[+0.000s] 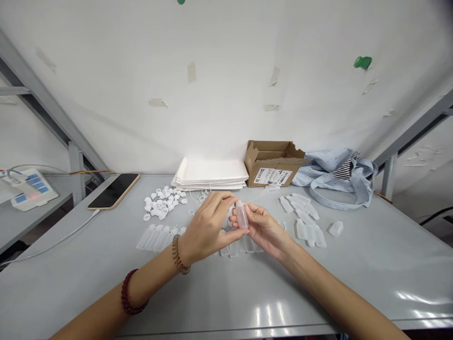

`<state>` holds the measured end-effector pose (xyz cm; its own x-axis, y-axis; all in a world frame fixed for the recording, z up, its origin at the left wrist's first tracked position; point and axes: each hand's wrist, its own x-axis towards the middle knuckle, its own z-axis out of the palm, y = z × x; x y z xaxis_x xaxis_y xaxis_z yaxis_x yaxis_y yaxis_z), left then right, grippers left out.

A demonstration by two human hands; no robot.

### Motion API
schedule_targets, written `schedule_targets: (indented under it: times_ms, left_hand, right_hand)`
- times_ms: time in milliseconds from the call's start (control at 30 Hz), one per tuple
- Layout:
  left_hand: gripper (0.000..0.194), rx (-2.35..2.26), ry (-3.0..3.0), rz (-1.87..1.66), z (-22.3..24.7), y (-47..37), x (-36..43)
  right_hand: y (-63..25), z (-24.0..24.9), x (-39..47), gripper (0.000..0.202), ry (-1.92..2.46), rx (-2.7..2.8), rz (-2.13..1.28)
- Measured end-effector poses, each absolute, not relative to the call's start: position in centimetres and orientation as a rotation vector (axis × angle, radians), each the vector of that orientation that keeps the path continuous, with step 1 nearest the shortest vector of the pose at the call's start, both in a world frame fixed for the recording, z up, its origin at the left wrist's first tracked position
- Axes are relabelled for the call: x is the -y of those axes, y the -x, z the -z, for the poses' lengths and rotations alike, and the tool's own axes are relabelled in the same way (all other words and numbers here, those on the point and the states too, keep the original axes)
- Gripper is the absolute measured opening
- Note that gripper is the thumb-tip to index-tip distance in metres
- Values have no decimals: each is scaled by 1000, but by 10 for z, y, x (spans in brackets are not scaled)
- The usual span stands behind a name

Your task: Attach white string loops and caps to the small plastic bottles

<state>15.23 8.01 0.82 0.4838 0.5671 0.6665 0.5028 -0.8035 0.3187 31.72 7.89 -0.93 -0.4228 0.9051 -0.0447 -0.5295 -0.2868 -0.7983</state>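
A small translucent plastic bottle (pixel 242 215) is held nearly upright above the middle of the table. My right hand (pixel 264 230) grips it from the right, with the thumb along its side and fingers behind. My left hand (pixel 207 227) closes on it from the left, its thumb at the base and its fingertips by the neck. Below both hands lie more translucent bottles (pixel 233 249), partly hidden. A row of similar bottles (pixel 155 237) lies left of my left wrist. White caps (pixel 163 202) are heaped behind them, with thin white rings (pixel 191 212) close by.
More bottles (pixel 300 206) lie to the right, with a single one (pixel 336 229) apart. At the back are stacked white sheets (pixel 212 172), a cardboard box (pixel 272 163) and a light blue cloth bag (pixel 332 172). A phone (pixel 113 190) with a cable lies at left.
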Motion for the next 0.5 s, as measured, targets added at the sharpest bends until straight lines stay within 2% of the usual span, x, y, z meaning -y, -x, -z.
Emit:
schedule_targets:
  times_ms: [300, 500]
  left_hand:
    - [33, -928, -2832, -1100, -17, -152, -90]
    - [37, -877, -2927, -874, -27, -147, -109]
  right_hand:
    - [-324, 9, -85, 23, 683, 1078, -1775]
    - [-346, -5, -94, 46, 931, 1350, -1314]
